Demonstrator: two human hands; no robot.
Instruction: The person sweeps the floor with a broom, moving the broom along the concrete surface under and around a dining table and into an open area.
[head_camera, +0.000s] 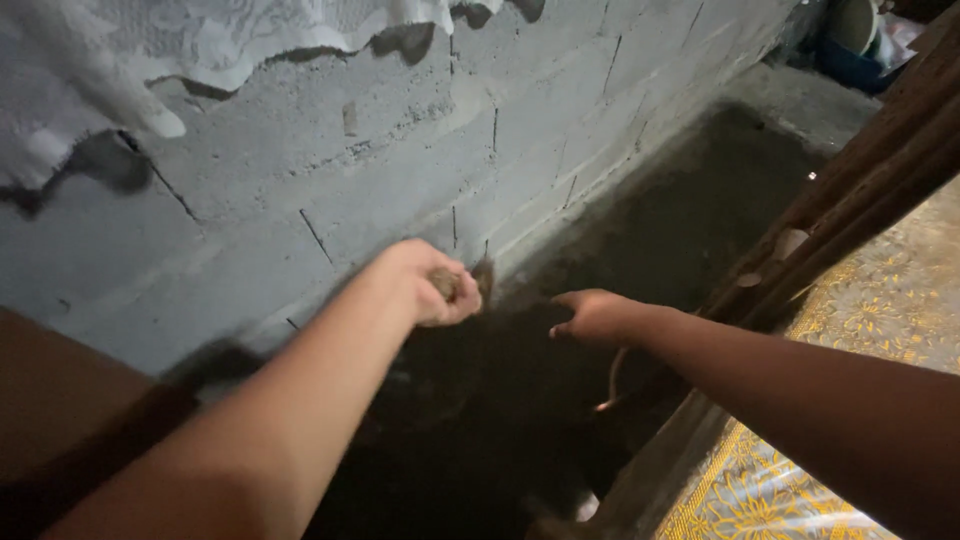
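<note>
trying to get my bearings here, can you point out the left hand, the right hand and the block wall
left hand (432, 285): head view, on the knuckles of the fist closed on a small brownish object.
right hand (597, 316): head view, on the back of the hand.
block wall (400, 150): head view, on a bare grey block face.

Hands over dark, perhaps wet floor

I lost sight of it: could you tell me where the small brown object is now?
In the head view, the small brown object is gripped in the left hand, centre frame, near the grey block wall.
</note>
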